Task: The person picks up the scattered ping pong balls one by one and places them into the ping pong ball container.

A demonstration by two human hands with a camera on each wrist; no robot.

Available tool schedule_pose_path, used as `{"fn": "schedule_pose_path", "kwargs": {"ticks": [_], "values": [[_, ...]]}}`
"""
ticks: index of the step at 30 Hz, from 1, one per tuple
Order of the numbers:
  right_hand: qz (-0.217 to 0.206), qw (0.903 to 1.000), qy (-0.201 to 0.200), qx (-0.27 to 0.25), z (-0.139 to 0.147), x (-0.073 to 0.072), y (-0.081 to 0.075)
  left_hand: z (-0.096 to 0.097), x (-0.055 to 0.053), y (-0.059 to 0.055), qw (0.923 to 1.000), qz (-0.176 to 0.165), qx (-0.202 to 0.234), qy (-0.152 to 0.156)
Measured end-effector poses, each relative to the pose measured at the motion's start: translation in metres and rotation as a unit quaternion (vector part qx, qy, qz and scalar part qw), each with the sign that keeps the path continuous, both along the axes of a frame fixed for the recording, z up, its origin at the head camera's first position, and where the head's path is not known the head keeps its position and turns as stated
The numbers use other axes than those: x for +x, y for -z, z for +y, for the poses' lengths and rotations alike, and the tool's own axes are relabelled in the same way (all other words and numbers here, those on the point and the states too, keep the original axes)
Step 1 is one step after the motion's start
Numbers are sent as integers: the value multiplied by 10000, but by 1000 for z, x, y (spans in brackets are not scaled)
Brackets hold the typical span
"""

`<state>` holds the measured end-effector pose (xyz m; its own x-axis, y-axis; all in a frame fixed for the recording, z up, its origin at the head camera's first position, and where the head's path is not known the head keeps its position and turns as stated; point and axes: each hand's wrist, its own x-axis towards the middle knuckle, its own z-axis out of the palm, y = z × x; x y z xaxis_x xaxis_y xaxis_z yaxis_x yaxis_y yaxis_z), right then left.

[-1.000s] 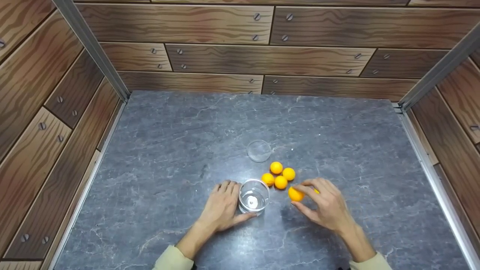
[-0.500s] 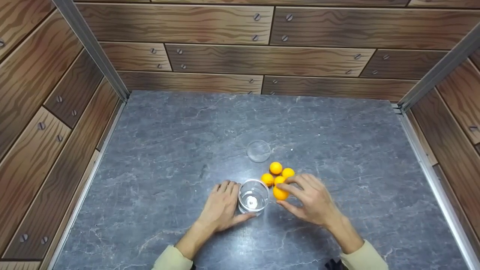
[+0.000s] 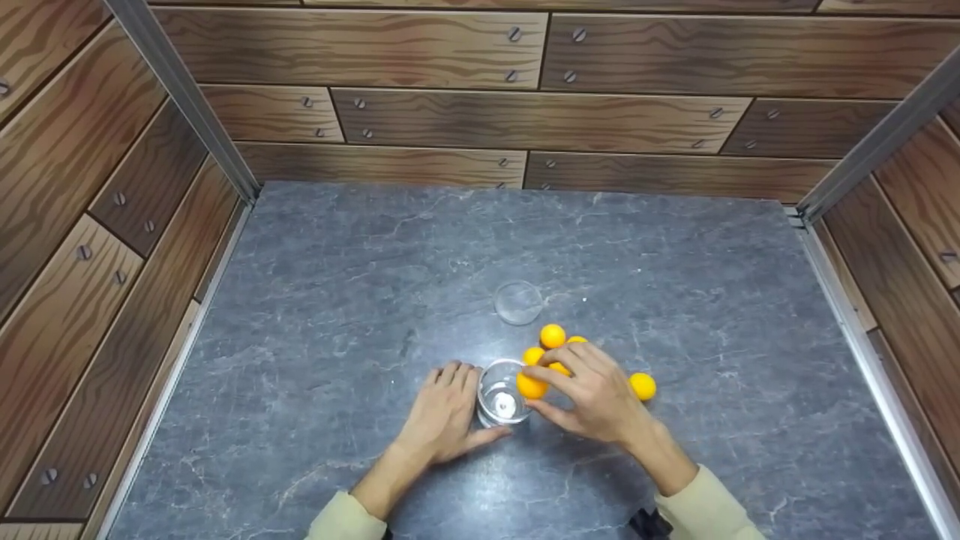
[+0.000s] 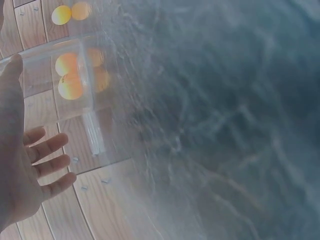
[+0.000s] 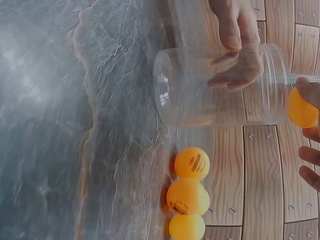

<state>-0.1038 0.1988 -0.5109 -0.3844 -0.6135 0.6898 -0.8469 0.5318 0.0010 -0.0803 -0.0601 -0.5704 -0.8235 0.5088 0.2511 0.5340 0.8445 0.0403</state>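
My left hand point(image 3: 446, 409) holds a clear plastic jar point(image 3: 497, 394) that stands upright on the table, thumb at its near side and fingers along its left. Through the jar's wall, the right wrist view shows those fingers. My right hand point(image 3: 596, 394) pinches an orange ping-pong ball point(image 3: 531, 385) between thumb and fingers at the right side of the jar's mouth. The right wrist view has this ball point(image 5: 302, 109) just beyond the threaded rim. Several more ping-pong balls point(image 3: 553, 336) lie grouped behind the right hand, which partly hides them.
A lone ping-pong ball point(image 3: 643, 386) lies to the right of the right hand. Farther back rests a clear round lid point(image 3: 517, 302). The grey marbled table point(image 3: 360, 262) has wood-patterned walls point(image 3: 442, 120) at its back and sides.
My right hand has carried the pinched ball leftward to the jar's mouth, uncovering the lone ball at the right. My left hand and the jar have stayed in place.
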Motion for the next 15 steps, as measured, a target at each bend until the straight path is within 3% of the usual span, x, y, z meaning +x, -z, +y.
{"fn": "schedule_pose_path", "kwargs": {"ticks": [15], "values": [[-358,9985,-95,401,-27,-10,5,-1,0,1,9999,163,8,45]]}}
